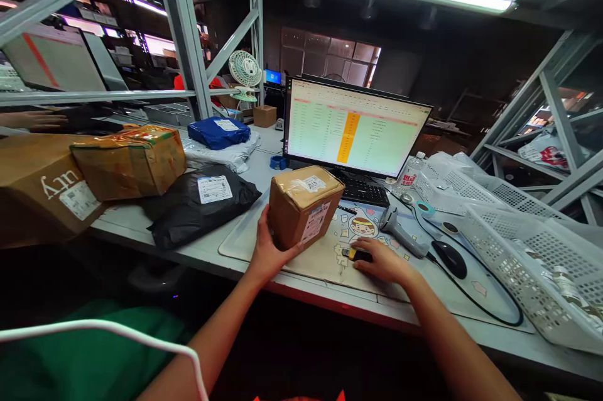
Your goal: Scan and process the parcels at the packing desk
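Observation:
My left hand (273, 249) grips a taped cardboard box (294, 215) by its lower left side, thumb along the front bottom edge. The box is tilted above the desk mat (325, 266), with white labels on its top and front. To its right, my right hand (380, 259) lies low over the mat, fingers wrapped round a yellow and black box cutter (357, 254). A grey barcode scanner (402, 234) rests just beyond my right hand, its cable running to the right. Parts of the cutter are hidden under my fingers.
Left of the mat lie a black parcel (202, 200), a blue parcel (219, 132) and taped cartons (136, 162). A monitor (355, 127) and keyboard (362, 190) stand behind the box. At right are a black mouse (450, 259) and white perforated baskets (532, 281).

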Demonstrator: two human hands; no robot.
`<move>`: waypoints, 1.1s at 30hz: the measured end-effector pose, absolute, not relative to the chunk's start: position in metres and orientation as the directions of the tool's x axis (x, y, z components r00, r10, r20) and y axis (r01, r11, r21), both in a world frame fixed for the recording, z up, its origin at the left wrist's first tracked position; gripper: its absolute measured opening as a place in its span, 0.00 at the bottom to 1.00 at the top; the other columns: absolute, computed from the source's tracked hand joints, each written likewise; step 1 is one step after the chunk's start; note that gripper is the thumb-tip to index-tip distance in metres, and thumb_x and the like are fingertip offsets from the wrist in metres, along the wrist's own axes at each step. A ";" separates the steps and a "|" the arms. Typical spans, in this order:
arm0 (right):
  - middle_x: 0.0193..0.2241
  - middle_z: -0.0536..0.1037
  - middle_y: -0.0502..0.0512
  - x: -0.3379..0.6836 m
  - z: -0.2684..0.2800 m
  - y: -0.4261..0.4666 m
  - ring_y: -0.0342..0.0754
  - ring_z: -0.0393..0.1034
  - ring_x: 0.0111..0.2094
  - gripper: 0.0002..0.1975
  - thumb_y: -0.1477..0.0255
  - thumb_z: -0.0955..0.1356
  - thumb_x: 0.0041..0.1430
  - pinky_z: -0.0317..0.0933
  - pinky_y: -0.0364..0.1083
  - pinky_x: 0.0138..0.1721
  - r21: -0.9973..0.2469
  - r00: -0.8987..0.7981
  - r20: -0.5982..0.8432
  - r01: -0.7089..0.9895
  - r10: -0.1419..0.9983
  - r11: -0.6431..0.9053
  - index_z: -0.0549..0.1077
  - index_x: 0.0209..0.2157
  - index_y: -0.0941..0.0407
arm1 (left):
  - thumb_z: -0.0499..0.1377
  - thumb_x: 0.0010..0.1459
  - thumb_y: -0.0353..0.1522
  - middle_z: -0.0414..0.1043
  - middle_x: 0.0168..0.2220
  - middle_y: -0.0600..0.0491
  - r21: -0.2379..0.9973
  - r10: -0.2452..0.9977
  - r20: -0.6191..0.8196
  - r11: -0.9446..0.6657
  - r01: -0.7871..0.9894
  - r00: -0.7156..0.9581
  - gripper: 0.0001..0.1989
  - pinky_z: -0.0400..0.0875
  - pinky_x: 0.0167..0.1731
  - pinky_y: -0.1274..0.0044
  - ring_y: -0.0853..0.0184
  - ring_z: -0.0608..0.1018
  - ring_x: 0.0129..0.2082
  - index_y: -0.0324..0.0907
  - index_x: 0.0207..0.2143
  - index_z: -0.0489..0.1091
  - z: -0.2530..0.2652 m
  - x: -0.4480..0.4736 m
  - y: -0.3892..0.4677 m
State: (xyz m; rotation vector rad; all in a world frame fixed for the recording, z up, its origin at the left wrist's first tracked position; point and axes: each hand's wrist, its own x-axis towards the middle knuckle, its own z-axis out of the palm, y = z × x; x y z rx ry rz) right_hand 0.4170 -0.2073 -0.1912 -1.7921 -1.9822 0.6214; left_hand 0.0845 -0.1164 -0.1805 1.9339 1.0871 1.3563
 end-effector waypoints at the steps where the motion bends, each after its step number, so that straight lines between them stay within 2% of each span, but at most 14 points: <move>1: 0.70 0.69 0.65 0.414 -0.198 -0.220 0.64 0.65 0.70 0.30 0.60 0.70 0.66 0.59 0.59 0.71 -0.566 -0.094 0.021 0.820 0.995 0.090 0.76 0.66 0.55 | 0.77 0.49 0.45 0.47 0.78 0.39 0.779 0.843 0.511 -0.537 0.323 0.169 0.67 0.58 0.72 0.48 0.41 0.58 0.76 0.53 0.79 0.39 -0.174 0.085 -0.116; 4: 0.70 0.69 0.65 0.405 -0.209 -0.236 0.64 0.64 0.71 0.27 0.62 0.66 0.69 0.57 0.60 0.73 -0.566 -0.024 0.087 0.821 0.996 0.069 0.77 0.65 0.54 | 0.75 0.51 0.46 0.53 0.77 0.39 0.697 0.801 0.557 -0.595 0.401 0.221 0.59 0.58 0.72 0.51 0.43 0.61 0.75 0.48 0.78 0.49 -0.138 0.078 -0.107; 7: 0.62 0.77 0.70 0.406 -0.204 -0.227 0.68 0.70 0.65 0.22 0.66 0.66 0.68 0.61 0.62 0.69 -0.634 0.084 0.141 0.773 0.986 0.025 0.81 0.59 0.54 | 0.72 0.53 0.51 0.59 0.75 0.42 0.529 0.714 0.563 -0.698 0.482 0.417 0.50 0.55 0.75 0.55 0.46 0.64 0.74 0.45 0.74 0.63 -0.083 0.068 -0.090; 10: 0.49 0.82 0.73 0.418 -0.184 -0.202 0.69 0.77 0.54 0.14 0.69 0.65 0.67 0.67 0.64 0.59 -0.788 0.269 0.178 0.615 0.947 -0.027 0.80 0.47 0.56 | 0.72 0.50 0.55 0.64 0.73 0.43 0.418 0.702 0.349 -0.709 0.567 0.621 0.47 0.56 0.74 0.54 0.43 0.67 0.72 0.45 0.68 0.72 -0.035 0.063 -0.072; 12: 0.40 0.82 0.68 0.426 -0.166 -0.179 0.63 0.80 0.44 0.11 0.68 0.63 0.69 0.72 0.60 0.50 -0.850 0.321 0.152 0.525 0.935 -0.042 0.76 0.41 0.55 | 0.73 0.47 0.56 0.67 0.71 0.42 0.398 0.701 0.214 -0.698 0.595 0.680 0.46 0.56 0.74 0.53 0.40 0.67 0.71 0.46 0.66 0.75 -0.020 0.065 -0.063; 14: 0.33 0.81 0.60 0.429 -0.147 -0.155 0.54 0.78 0.32 0.12 0.66 0.59 0.73 0.74 0.53 0.39 -0.884 0.291 0.113 0.466 0.950 -0.037 0.72 0.40 0.54 | 0.73 0.47 0.56 0.65 0.72 0.43 0.438 0.694 0.215 -0.697 0.568 0.687 0.46 0.54 0.75 0.54 0.41 0.65 0.73 0.46 0.66 0.75 -0.019 0.066 -0.058; 16: 0.28 0.79 0.53 0.424 -0.131 -0.132 0.48 0.74 0.25 0.13 0.62 0.57 0.75 0.71 0.47 0.30 -0.946 0.207 0.052 0.324 0.977 -0.018 0.69 0.43 0.53 | 0.71 0.52 0.57 0.58 0.76 0.44 0.533 0.693 0.336 -0.698 0.477 0.638 0.48 0.52 0.76 0.55 0.42 0.61 0.75 0.45 0.70 0.69 -0.031 0.064 -0.056; 19: 0.24 0.77 0.49 0.407 -0.120 -0.110 0.46 0.72 0.21 0.12 0.59 0.60 0.76 0.69 0.43 0.24 -0.999 0.056 -0.025 0.034 0.998 -0.027 0.67 0.43 0.52 | 0.68 0.49 0.66 0.45 0.80 0.40 0.718 0.744 0.501 -0.643 0.269 0.442 0.64 0.53 0.75 0.54 0.41 0.53 0.78 0.43 0.77 0.52 -0.065 0.055 -0.060; 21: 0.23 0.77 0.51 0.396 -0.123 -0.103 0.47 0.73 0.22 0.13 0.58 0.62 0.75 0.70 0.44 0.25 -0.995 -0.008 -0.051 -0.082 0.999 -0.051 0.67 0.40 0.52 | 0.71 0.39 0.69 0.46 0.79 0.35 0.828 0.812 0.456 -0.537 0.163 0.364 0.75 0.55 0.74 0.53 0.38 0.54 0.77 0.44 0.79 0.45 -0.091 0.048 -0.063; 23: 0.24 0.78 0.52 0.387 -0.132 -0.100 0.48 0.74 0.24 0.13 0.59 0.64 0.74 0.72 0.45 0.28 -0.990 -0.035 -0.060 -0.125 0.998 -0.064 0.68 0.38 0.53 | 0.75 0.34 0.66 0.55 0.76 0.33 0.909 0.870 0.324 -0.395 0.132 0.370 0.77 0.58 0.73 0.52 0.36 0.61 0.75 0.44 0.78 0.48 -0.114 0.043 -0.065; 25: 0.24 0.78 0.53 0.383 -0.140 -0.100 0.46 0.73 0.24 0.13 0.61 0.65 0.73 0.72 0.44 0.28 -0.984 -0.031 -0.069 -0.164 0.997 -0.073 0.70 0.37 0.54 | 0.77 0.35 0.62 0.66 0.70 0.34 0.952 0.895 0.201 -0.275 0.135 0.399 0.71 0.61 0.72 0.50 0.35 0.67 0.71 0.42 0.76 0.56 -0.130 0.039 -0.066; 27: 0.20 0.74 0.50 0.382 -0.143 -0.101 0.43 0.67 0.20 0.14 0.60 0.65 0.73 0.66 0.41 0.23 -0.980 0.016 -0.079 -0.186 0.997 -0.074 0.72 0.36 0.55 | 0.78 0.36 0.59 0.73 0.65 0.35 0.966 0.900 0.133 -0.211 0.148 0.416 0.65 0.63 0.70 0.49 0.34 0.71 0.68 0.40 0.72 0.64 -0.139 0.036 -0.065; 30: 0.16 0.66 0.45 0.379 -0.138 -0.106 0.39 0.57 0.16 0.21 0.53 0.67 0.72 0.56 0.39 0.18 -0.986 0.155 -0.056 -0.166 0.986 -0.030 0.73 0.33 0.56 | 0.79 0.35 0.57 0.78 0.61 0.37 0.969 0.902 0.100 -0.185 0.167 0.419 0.59 0.65 0.69 0.48 0.34 0.73 0.66 0.40 0.67 0.71 -0.143 0.030 -0.059; 33: 0.15 0.64 0.45 0.371 -0.127 -0.113 0.39 0.56 0.15 0.27 0.47 0.68 0.69 0.54 0.39 0.16 -0.999 0.233 0.011 -0.037 0.972 0.021 0.70 0.28 0.55 | 0.79 0.34 0.56 0.80 0.59 0.38 0.969 0.897 0.085 -0.176 0.175 0.433 0.56 0.65 0.69 0.49 0.36 0.75 0.64 0.39 0.63 0.75 -0.142 0.027 -0.056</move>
